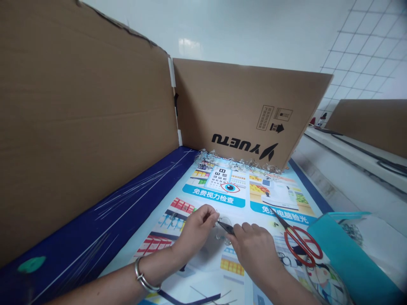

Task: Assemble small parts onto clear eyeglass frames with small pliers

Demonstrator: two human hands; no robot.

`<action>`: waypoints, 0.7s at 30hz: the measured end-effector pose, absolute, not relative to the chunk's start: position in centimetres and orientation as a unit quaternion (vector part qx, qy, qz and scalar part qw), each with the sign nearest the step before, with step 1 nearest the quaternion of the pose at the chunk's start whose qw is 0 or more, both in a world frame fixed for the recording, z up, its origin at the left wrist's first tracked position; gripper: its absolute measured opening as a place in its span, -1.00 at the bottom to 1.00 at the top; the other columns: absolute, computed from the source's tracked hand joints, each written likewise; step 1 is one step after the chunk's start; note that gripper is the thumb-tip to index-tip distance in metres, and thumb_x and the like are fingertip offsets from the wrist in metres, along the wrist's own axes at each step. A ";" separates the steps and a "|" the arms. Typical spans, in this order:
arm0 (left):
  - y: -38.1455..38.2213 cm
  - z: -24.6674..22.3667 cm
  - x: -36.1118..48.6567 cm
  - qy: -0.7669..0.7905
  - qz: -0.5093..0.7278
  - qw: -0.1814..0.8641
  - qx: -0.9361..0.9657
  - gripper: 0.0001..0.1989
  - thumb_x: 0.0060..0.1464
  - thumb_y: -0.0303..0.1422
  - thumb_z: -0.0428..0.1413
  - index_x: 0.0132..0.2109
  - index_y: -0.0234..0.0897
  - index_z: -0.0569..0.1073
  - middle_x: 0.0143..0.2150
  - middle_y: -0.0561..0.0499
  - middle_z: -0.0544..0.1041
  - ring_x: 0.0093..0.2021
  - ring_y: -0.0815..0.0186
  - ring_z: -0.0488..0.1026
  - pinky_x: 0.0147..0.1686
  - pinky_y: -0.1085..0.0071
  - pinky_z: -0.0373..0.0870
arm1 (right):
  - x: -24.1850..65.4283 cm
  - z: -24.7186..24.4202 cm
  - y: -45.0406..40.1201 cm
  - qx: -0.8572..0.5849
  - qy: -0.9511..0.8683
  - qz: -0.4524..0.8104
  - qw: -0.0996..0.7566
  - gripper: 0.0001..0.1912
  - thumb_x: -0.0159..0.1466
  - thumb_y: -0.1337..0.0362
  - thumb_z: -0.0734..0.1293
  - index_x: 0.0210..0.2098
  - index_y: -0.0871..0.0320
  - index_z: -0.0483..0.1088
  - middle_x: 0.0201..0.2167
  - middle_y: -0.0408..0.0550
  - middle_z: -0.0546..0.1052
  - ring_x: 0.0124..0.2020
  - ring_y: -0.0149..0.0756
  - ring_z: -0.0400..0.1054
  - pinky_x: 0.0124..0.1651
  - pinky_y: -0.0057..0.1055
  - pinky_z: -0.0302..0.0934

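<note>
My left hand (203, 222) is closed in a pinch at the middle of the printed sheet, a metal bangle on its wrist. Between thumb and fingertips is a small, clear, wiry piece (225, 221), too fine to make out fully. Wrapped around a pair of pliers, my right hand (254, 245) hides the handles. The dark, pointed jaws of the pliers (226, 228) reach to the left fingertips. Just below the jaws, more small clear bits (226, 240) show. Red-handled scissors (299, 241) lie to the right of my right hand, blades pointing away.
A cardboard panel (241, 101) stands at the back, another (85, 106) along the left. A heap of clear wiry pieces (235, 163) lines the back panel's foot. At right are a turquoise packet (349, 250) and a coil of clear line (327, 284). Dark strips lie in front.
</note>
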State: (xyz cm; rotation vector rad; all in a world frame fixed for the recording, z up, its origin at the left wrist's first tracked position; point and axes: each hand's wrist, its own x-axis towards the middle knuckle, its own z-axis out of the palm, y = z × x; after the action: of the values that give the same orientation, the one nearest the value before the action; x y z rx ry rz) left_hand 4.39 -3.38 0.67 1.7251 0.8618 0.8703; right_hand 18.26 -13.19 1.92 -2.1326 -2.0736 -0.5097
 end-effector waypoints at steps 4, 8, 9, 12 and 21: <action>-3.3 0.3 4.4 0.352 0.368 0.480 0.714 -0.80 0.10 -0.32 -0.10 -0.45 -0.28 0.24 -0.51 0.10 0.30 -0.45 0.40 0.24 -0.43 0.49 0.16 | 18.2 1.3 -13.1 -0.696 -0.689 -0.182 0.089 -0.83 0.20 0.17 0.22 -0.45 0.10 0.30 -0.57 -0.12 0.38 -0.53 -0.29 0.21 -0.47 -0.39 -0.24; -3.1 -0.2 4.4 0.355 0.369 0.492 0.704 -0.81 0.10 -0.31 -0.10 -0.44 -0.27 0.23 -0.52 0.10 0.30 -0.46 0.40 0.24 -0.44 0.49 0.16 | 18.4 0.4 -12.9 -0.685 -0.693 -0.191 0.117 -0.82 0.21 0.17 0.21 -0.46 0.11 0.29 -0.58 -0.13 0.36 -0.53 -0.32 0.19 -0.46 -0.39 -0.22; -3.1 -0.3 4.5 0.356 0.369 0.499 0.698 -0.81 0.10 -0.31 -0.11 -0.44 -0.27 0.23 -0.53 0.10 0.29 -0.47 0.40 0.24 -0.44 0.49 0.16 | 18.5 0.2 -12.9 -0.682 -0.694 -0.192 0.124 -0.82 0.22 0.17 0.21 -0.46 0.11 0.28 -0.57 -0.14 0.36 -0.53 -0.32 0.19 -0.46 -0.39 -0.21; -3.2 -0.2 4.5 0.358 0.367 0.530 0.675 -0.80 0.10 -0.31 -0.11 -0.45 -0.27 0.23 -0.54 0.10 0.29 -0.49 0.40 0.23 -0.46 0.49 0.16 | 18.6 -0.4 -12.9 -0.675 -0.697 -0.196 0.139 -0.80 0.23 0.17 0.19 -0.45 0.12 0.28 -0.57 -0.14 0.35 -0.52 -0.34 0.18 -0.44 -0.39 -0.18; -3.8 1.2 4.4 0.363 0.345 0.619 0.605 -0.78 0.06 -0.26 -0.09 -0.48 -0.26 0.20 -0.60 0.13 0.25 -0.56 0.41 0.19 -0.51 0.49 0.13 | 18.6 -0.6 -12.9 -0.660 -0.707 -0.195 0.163 -0.80 0.26 0.18 0.15 -0.38 0.14 0.31 -0.55 -0.12 0.35 -0.48 -0.35 0.19 -0.41 -0.44 -0.09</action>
State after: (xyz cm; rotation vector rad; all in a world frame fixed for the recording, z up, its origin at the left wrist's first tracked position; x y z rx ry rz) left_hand 4.37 -3.81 1.22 1.3919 0.8339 0.7935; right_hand 18.63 -12.94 -0.61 -1.8816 -2.0166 -0.5566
